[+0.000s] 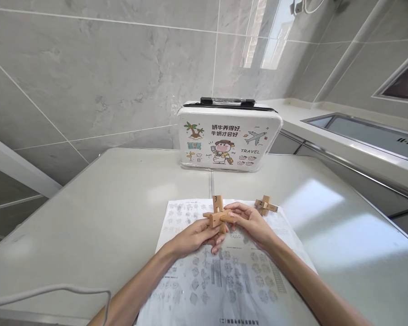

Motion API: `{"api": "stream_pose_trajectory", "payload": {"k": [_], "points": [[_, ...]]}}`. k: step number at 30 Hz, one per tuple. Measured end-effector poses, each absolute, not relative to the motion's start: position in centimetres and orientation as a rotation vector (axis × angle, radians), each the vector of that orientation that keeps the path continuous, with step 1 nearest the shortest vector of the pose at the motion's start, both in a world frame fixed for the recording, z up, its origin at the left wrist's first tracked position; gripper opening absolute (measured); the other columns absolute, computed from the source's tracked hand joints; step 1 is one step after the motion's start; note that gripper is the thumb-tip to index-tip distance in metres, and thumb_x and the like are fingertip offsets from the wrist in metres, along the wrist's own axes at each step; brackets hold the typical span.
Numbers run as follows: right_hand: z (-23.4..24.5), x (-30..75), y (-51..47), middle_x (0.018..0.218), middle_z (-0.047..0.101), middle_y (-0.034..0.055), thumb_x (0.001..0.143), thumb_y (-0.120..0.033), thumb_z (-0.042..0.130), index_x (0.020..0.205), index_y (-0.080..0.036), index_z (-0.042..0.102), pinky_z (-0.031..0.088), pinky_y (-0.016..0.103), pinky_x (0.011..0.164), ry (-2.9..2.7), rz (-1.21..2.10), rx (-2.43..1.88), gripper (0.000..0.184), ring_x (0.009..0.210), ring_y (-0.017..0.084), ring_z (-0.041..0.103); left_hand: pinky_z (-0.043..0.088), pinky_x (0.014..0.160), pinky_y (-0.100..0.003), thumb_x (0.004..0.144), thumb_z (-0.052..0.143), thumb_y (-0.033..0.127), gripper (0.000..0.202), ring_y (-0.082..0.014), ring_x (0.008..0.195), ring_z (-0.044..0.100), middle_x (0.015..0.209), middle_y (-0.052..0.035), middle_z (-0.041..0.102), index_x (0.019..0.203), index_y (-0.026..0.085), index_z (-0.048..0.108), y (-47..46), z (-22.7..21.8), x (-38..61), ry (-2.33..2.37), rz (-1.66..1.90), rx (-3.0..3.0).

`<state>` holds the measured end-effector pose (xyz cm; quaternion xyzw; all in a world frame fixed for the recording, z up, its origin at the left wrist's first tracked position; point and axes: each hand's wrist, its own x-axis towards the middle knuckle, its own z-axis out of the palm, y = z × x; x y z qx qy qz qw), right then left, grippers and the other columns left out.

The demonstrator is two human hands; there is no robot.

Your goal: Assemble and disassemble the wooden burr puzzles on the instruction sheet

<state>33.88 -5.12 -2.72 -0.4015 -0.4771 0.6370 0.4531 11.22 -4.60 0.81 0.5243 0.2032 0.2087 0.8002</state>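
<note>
Both my hands hold a wooden cross-shaped puzzle (218, 213) of interlocked bars just above a printed instruction sheet (224, 276). My left hand (199, 235) grips its lower left side with fingers curled under it. My right hand (248, 221) pinches the bar that sticks out to the right. One upright bar carries a dark mark near its top. A second, smaller wooden cross puzzle (265, 205) lies on the sheet's far right corner, apart from my hands.
A white case (229, 136) with cartoon prints and the word TRAVEL stands at the far edge of the pale table (105, 217), against a grey tiled wall. A counter with a sink (367, 131) runs along the right. A white cable (54, 292) crosses the near left.
</note>
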Motion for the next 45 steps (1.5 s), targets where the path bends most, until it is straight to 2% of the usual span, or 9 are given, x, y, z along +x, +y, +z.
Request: {"api": "stream_pose_trajectory", "payload": {"k": [6,14,21,27,35,39,45], "points": [[-2.4,33.7,-5.3,0.089,0.075,0.0028,0.086,-0.049,0.083,0.103,-0.022,0.074,0.052,0.033,0.072,-1.183,1.605,-0.970,0.033,0.072,0.018,0.065,0.049,0.068,-0.031,0.103,0.059,0.056,0.038,-0.0109,0.057,0.049,0.072,0.0050,0.045,0.106,0.019,0.063,-4.9,1.0,11.4,0.449,0.398,1.224],[-2.7,33.4,-5.4,0.084,0.072,0.0020,0.081,-0.049,0.088,0.097,-0.022,0.075,0.050,0.030,0.066,-1.078,1.621,-0.949,0.033,0.071,0.017,0.062,0.048,0.069,-0.032,0.104,0.056,0.057,0.038,-0.0118,0.058,0.049,0.069,0.0045,0.048,0.105,0.019,0.063,-5.0,0.6,11.7,0.463,0.424,1.293],[-3.0,33.4,-5.3,0.081,0.066,-0.0003,0.080,-0.046,0.091,0.095,-0.022,0.075,0.047,0.027,0.062,-0.953,1.656,-0.892,0.032,0.068,0.014,0.056,0.048,0.070,-0.031,0.104,0.051,0.060,0.043,-0.0151,0.064,0.053,0.070,0.0006,0.055,0.107,0.019,0.065,-4.8,0.4,11.4,0.471,0.406,1.411],[-2.9,33.5,-5.2,0.075,0.064,-0.0014,0.079,-0.043,0.092,0.098,-0.022,0.074,0.046,0.028,0.062,-0.928,1.758,-0.862,0.033,0.063,0.013,0.052,0.048,0.073,-0.033,0.102,0.059,0.058,0.042,-0.0164,0.067,0.054,0.068,-0.0010,0.056,0.103,0.017,0.070,-4.8,0.4,11.3,0.465,0.426,1.265],[-2.5,33.6,-5.4,0.077,0.061,-0.0010,0.092,-0.041,0.082,0.102,-0.018,0.073,0.044,0.026,0.060,-1.088,1.890,-0.711,0.027,0.062,0.012,0.051,0.044,0.069,-0.033,0.098,0.068,0.049,0.036,-0.0149,0.059,0.050,0.059,0.0015,0.051,0.090,0.014,0.068,-4.5,0.3,10.7,0.413,0.437,1.006],[-2.3,33.5,-5.5,0.084,0.066,0.0023,0.099,-0.041,0.073,0.100,-0.016,0.071,0.041,0.025,0.054,-1.161,1.998,-0.621,0.025,0.059,0.011,0.055,0.044,0.067,-0.034,0.100,0.066,0.045,0.034,-0.0133,0.054,0.046,0.056,0.0021,0.051,0.089,0.013,0.067,-4.4,0.4,10.6,0.354,0.416,0.957],[-2.5,33.6,-5.4,0.088,0.069,0.0033,0.099,-0.039,0.074,0.098,-0.016,0.071,0.042,0.021,0.049,-1.041,1.951,-0.678,0.023,0.055,0.009,0.057,0.046,0.068,-0.032,0.103,0.061,0.045,0.036,-0.0119,0.054,0.044,0.059,0.0027,0.050,0.091,0.013,0.067,-4.3,0.1,10.8,0.444,0.492,0.933]]}}
